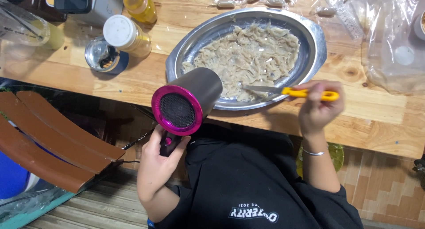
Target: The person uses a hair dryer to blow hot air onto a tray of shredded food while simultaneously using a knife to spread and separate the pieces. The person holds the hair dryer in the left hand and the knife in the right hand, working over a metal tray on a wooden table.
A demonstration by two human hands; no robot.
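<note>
On the wooden worktop (380, 123) sits a metal tray (316, 43) of pale shreds (248, 52). The left hand (157, 165) is clamped on a hairdryer (188, 100) at the tray's near rim; the right hand (316, 107) grips a yellow-handled knife (292, 92), blade on the shreds.

Pale varnished pine tabletop (380, 118), knotty grain. It carried: a round steel tray (315, 43) of pale shredded strips; two yellow-filled bottles, one white-capped (126, 36), one uncapped (140, 6); an open small tin (104, 56); clear plastic bags (394, 38) at its right end.
</note>
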